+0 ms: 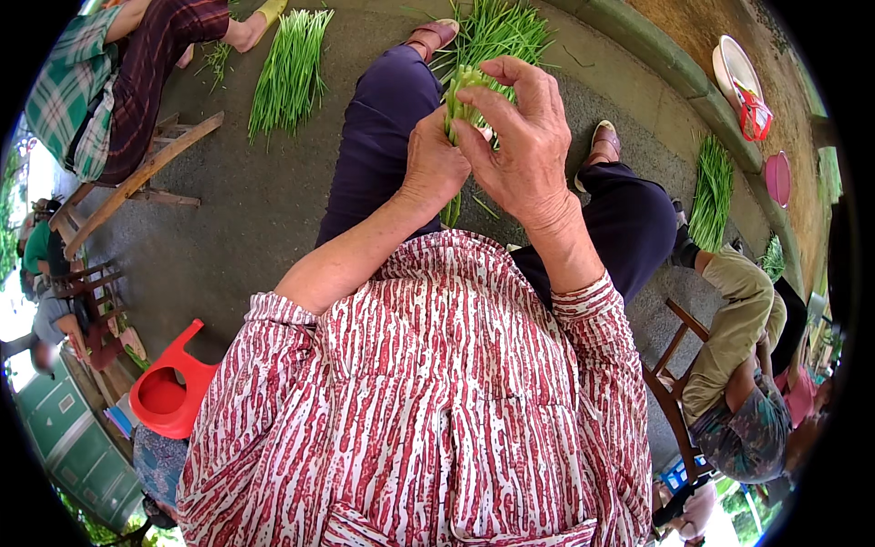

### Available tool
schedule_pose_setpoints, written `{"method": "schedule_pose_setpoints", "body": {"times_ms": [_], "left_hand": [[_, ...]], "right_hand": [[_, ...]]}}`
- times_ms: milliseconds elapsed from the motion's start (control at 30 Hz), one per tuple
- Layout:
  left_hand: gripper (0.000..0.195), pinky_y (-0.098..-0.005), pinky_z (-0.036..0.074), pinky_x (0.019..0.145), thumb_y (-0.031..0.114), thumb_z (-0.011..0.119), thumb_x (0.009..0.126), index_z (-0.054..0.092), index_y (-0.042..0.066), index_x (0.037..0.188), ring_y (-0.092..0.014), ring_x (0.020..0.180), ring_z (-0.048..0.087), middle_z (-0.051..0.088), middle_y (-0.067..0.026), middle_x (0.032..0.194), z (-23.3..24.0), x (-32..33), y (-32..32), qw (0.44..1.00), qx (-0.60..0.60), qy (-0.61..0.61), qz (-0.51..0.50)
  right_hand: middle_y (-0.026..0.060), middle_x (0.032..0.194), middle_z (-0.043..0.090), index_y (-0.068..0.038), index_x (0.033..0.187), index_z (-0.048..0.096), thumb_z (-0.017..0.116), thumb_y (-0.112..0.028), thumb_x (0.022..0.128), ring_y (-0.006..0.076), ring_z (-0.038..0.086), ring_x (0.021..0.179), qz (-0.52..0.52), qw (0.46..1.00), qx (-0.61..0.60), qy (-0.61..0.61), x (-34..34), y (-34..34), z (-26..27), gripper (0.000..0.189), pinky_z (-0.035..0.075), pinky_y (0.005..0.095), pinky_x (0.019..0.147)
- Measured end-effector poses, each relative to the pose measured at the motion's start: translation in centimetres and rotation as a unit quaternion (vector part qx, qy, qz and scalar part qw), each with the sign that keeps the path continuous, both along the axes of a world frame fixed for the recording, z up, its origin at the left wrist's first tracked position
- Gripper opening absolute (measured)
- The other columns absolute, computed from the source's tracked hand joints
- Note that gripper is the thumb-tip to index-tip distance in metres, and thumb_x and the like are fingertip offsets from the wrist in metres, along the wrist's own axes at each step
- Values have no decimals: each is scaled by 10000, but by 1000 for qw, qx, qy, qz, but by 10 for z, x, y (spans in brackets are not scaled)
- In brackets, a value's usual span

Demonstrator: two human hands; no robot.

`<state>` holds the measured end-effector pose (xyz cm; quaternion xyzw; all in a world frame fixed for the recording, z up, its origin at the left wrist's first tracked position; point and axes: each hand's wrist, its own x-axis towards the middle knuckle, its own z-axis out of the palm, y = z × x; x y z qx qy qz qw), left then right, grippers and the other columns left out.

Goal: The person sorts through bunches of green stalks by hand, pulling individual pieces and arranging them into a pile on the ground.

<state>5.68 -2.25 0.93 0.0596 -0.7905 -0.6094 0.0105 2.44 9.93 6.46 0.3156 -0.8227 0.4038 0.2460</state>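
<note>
My left hand (437, 154) is closed around a bunch of long green stalks (459, 92), held upright between my knees with the cut-looking pale ends at the top. Just right of it is my right hand (516, 130), its thumb and fingers curved around the top of the bunch; whether the fingertips grip any stalk cannot be told. The lower part of the bunch shows beneath my left hand. Beyond my hands, a loose heap of green stalks (502, 34) lies on the pavement beside my foot.
More stalks lie in a pile (290, 75) at the upper left and another pile (712, 195) at the right, near a curb (711, 109). A red plastic chair (181, 390) stands at lower left. Seated people are on both sides. Beyond the curb are a white basin (738, 65) and a pink basin (777, 179).
</note>
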Motion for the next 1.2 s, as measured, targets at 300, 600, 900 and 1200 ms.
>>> {"method": "schedule_pose_setpoints", "body": {"times_ms": [300, 600, 900, 1200], "left_hand": [[213, -349, 486, 641, 173, 633, 816, 599, 39, 978, -228, 715, 648, 650, -125, 749, -4, -1, 1, 1000, 13, 1, 6], [205, -317, 472, 606, 123, 677, 783, 606, 32, 953, -156, 637, 580, 610, -78, 679, -7, 1, 4, 999, 49, -8, 10], [206, -289, 455, 583, 139, 682, 788, 606, 28, 944, -104, 617, 533, 583, -46, 652, -4, 3, 4, 998, 66, 0, 19], [249, -307, 469, 602, 149, 699, 750, 599, 26, 942, -130, 623, 556, 588, -56, 665, -9, 5, 2, 997, 71, -37, 6]], "right_hand": [[104, 1039, 565, -51, 886, 602, 687, -30, 624, 299, 551, 977, -14, 997, -8, -71, -2, 0, -9, 277, 459, 385, 829], [91, 1021, 579, -29, 803, 601, 676, 26, 643, 272, 571, 979, 26, 986, -84, -140, -5, 3, -10, 185, 485, 371, 806], [65, 1013, 580, -38, 813, 603, 700, -26, 650, 264, 556, 982, 22, 994, -7, -104, -7, 8, -4, 190, 450, 375, 840], [73, 1018, 583, -35, 807, 590, 706, -29, 655, 276, 555, 978, 65, 986, -35, -147, -13, 11, -8, 191, 453, 378, 831]]}}
